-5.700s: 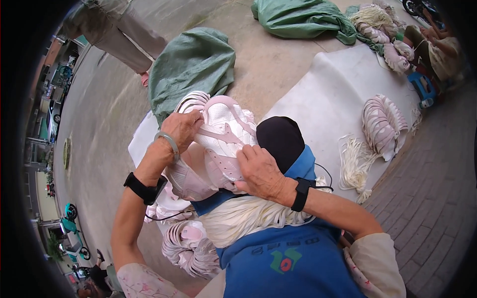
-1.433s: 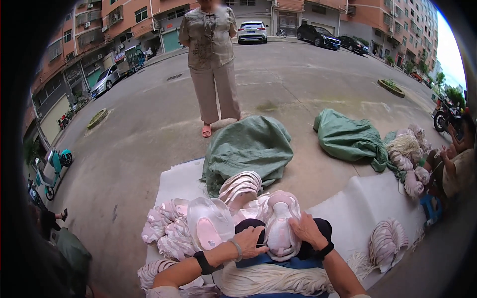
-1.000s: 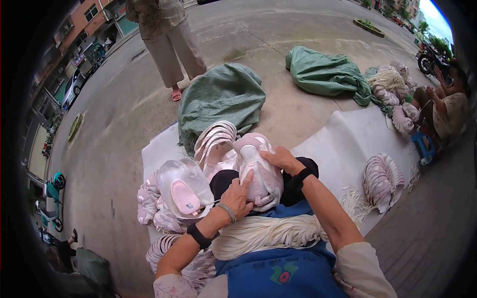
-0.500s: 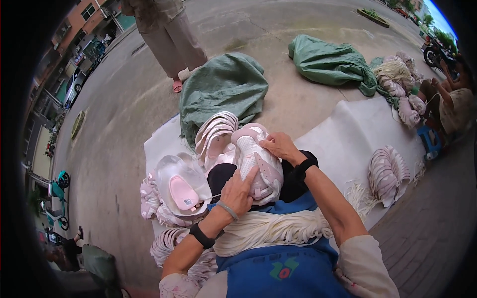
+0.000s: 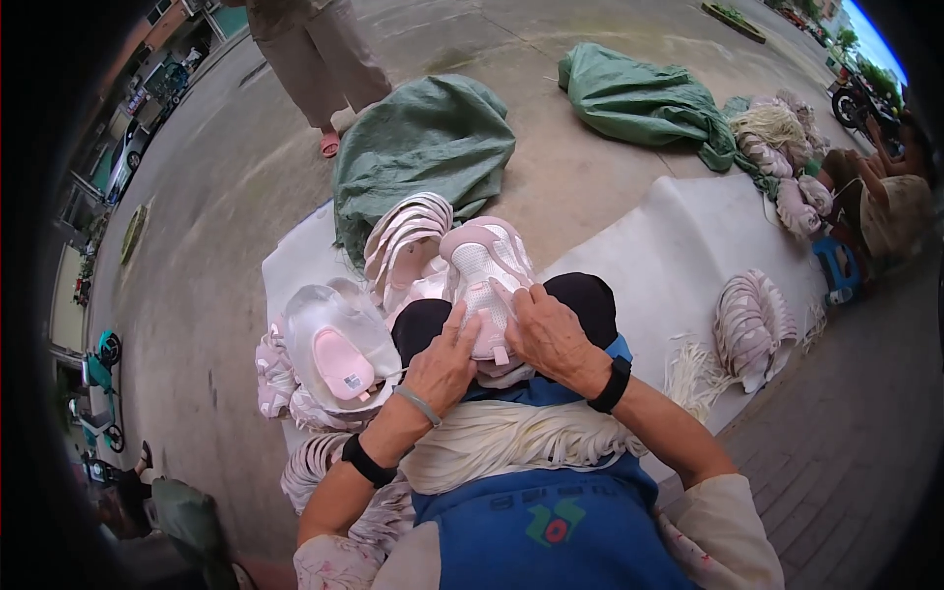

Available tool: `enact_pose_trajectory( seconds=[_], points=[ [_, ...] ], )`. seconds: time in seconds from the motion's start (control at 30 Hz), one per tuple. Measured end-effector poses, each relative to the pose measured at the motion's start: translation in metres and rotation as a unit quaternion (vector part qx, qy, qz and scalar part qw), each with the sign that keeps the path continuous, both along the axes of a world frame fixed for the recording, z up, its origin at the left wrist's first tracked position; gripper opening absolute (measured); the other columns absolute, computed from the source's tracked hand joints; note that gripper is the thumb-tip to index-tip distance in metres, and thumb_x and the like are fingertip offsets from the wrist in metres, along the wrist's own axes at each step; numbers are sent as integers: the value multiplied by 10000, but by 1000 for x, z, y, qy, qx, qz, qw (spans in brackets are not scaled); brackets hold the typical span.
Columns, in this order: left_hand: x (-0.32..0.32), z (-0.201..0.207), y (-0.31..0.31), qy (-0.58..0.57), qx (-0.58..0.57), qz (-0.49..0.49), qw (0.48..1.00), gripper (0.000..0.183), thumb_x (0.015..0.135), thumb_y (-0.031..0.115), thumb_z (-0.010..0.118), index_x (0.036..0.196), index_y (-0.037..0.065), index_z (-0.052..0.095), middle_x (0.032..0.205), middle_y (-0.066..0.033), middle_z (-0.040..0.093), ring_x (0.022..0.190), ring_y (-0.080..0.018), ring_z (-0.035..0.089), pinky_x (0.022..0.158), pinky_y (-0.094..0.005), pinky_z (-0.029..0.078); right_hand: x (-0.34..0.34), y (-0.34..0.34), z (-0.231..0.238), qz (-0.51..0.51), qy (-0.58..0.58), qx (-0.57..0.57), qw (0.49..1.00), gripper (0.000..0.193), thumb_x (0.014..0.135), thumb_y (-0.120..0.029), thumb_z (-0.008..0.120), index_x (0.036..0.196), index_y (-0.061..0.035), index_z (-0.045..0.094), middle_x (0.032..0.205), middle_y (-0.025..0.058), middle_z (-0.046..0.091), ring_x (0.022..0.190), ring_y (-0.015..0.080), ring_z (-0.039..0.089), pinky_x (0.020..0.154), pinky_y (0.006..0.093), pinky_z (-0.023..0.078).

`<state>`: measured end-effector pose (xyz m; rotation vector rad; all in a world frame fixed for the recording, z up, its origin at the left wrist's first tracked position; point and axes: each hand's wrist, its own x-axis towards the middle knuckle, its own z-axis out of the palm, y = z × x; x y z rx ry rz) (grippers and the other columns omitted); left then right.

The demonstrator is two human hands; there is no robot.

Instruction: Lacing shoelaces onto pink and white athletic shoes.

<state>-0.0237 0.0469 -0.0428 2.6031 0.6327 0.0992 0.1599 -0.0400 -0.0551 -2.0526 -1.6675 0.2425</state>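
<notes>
A pink-and-white shoe upper rests between my knees, its pink tongue tab toward me. My left hand grips its left side, thumb and forefinger pressed at the tongue. From the other side my right hand holds the upper, its fingers bent at the eyelet edge; the fingertips are partly hidden. A bundle of cream laces lies across my lap on a blue apron. Close to my left hand sits a clear plastic bag with a pink insole-shaped piece on it.
Stacked shoe uppers stand ahead, with more uppers on the white sheet at right. Two green sacks lie beyond. A standing person is at far left; another person sits at right by a blue stool.
My right hand has come down from the upper's far right side to beside the tongue. The upper has turned so its tongue tab faces me. The whole view has shifted slightly.
</notes>
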Motion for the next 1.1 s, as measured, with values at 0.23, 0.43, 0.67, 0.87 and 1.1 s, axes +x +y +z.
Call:
enact_pose_trajectory(
  seconds=[0.23, 0.43, 0.67, 0.87, 1.1],
  points=[
    [-15, -31, -17, -150, -39, 24, 988, 637, 834, 94, 606, 1419, 55, 358, 1457, -253, 323, 1240, -419, 465, 1010, -432, 421, -1, -18, -4, -13, 21, 63, 998, 143, 797, -65, 581, 884, 40, 539, 847, 195, 550, 718, 357, 624, 619, 421, 536],
    [11, -45, -33, -100, 53, 43, 993, 730, 801, 104, 648, 1451, 59, 320, 1503, -263, 204, 1366, -482, 223, 1109, -527, 239, 11, 5, 2, -37, 70, 110, 991, 90, 808, -26, 549, 871, 39, 540, 818, 201, 540, 732, 369, 575, 656, 441, 486],
    [-7, -29, -3, -200, -79, 36, 976, 636, 764, 58, 625, 1363, 15, 415, 1438, -258, 322, 1310, -426, 360, 1079, -446, 322, 13, 2, 2, -22, 92, 36, 995, 205, 815, -127, 605, 925, 35, 546, 882, 216, 560, 744, 391, 614, 660, 444, 514],
    [-13, -27, 10, -167, -57, 156, 972, 322, 837, 94, 628, 1123, 4, 514, 894, -168, 558, 805, -292, 587, 737, -374, 489, -4, -7, 8, -31, 67, -11, 997, 384, 778, -124, 662, 1125, -34, 526, 1071, 192, 544, 942, 345, 584, 737, 416, 501],
    [-6, -36, 17, -83, 25, 140, 986, 137, 873, 114, 576, 961, 37, 503, 692, -171, 562, 689, -365, 593, 620, -457, 471, -3, -1, 3, 155, -73, 78, 982, 593, 747, -108, 659, 1316, -148, 498, 1331, 230, 418, 1028, 386, 525, 741, 417, 511]
  ],
)
